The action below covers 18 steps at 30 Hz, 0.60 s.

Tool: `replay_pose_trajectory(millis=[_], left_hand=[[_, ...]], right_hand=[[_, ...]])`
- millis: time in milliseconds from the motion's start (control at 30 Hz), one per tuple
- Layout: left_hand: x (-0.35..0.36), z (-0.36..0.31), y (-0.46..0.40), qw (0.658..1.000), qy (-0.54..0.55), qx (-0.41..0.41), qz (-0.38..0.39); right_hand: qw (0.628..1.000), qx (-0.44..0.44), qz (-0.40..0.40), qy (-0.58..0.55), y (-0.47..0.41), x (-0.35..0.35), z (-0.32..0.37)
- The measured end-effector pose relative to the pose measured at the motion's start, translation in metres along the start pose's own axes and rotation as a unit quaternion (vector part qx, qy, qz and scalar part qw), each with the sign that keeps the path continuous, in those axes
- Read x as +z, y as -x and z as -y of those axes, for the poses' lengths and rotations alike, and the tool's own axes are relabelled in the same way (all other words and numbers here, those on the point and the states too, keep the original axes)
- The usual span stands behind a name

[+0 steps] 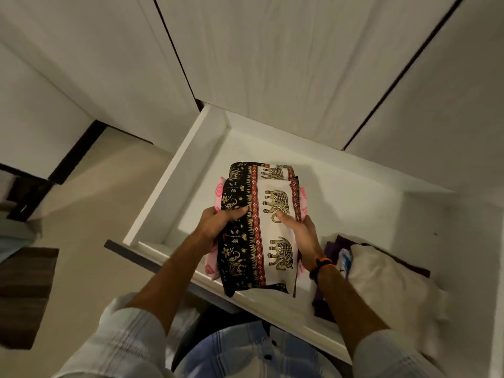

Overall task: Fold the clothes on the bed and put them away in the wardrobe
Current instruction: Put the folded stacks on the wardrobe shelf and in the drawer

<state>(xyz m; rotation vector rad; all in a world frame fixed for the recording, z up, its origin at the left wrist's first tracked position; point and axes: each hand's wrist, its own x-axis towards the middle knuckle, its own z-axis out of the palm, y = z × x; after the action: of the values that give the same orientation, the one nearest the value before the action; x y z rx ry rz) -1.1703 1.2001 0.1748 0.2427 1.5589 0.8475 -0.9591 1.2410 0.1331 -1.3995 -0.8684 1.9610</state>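
A folded stack of clothes hangs over an open white wardrobe drawer (174, 170). On top is a black, red and cream elephant-print garment (261, 230); a pink patterned garment (211, 266) lies under it. My left hand (221, 222) grips the stack's left edge, thumb on top. My right hand (300, 236) grips the right edge, thumb pressing on the cream panel. A dark band with an orange strip circles my right wrist.
White wardrobe doors (272, 64) stand shut behind the drawer. In the drawer's right part lie a cream cloth (387, 279) and purple clothes (338, 244). A brown mat (24, 290) lies on the beige floor at left.
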Motion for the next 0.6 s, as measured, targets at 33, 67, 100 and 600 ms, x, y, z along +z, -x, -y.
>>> replay_pose_trajectory(millis=[33,67,100,600], left_hand=[[0.000,0.002,-0.002,1.000,0.003,0.001,-0.004],[-0.027,-0.010,-0.026,1.000,-0.010,-0.011,0.012],[-0.027,-0.012,-0.025,1.000,-0.009,-0.006,0.011],[-0.132,-0.057,-0.184,0.990,-0.112,-0.061,0.066]], right_hand=[[1.000,-0.004,0.008,0.007,0.004,0.001,0.003],[1.000,0.003,-0.013,-0.009,-0.019,0.025,-0.008],[1.000,0.011,-0.019,-0.004,-0.016,0.026,-0.004],[0.988,0.086,-0.120,-0.044,-0.147,0.130,-0.058]])
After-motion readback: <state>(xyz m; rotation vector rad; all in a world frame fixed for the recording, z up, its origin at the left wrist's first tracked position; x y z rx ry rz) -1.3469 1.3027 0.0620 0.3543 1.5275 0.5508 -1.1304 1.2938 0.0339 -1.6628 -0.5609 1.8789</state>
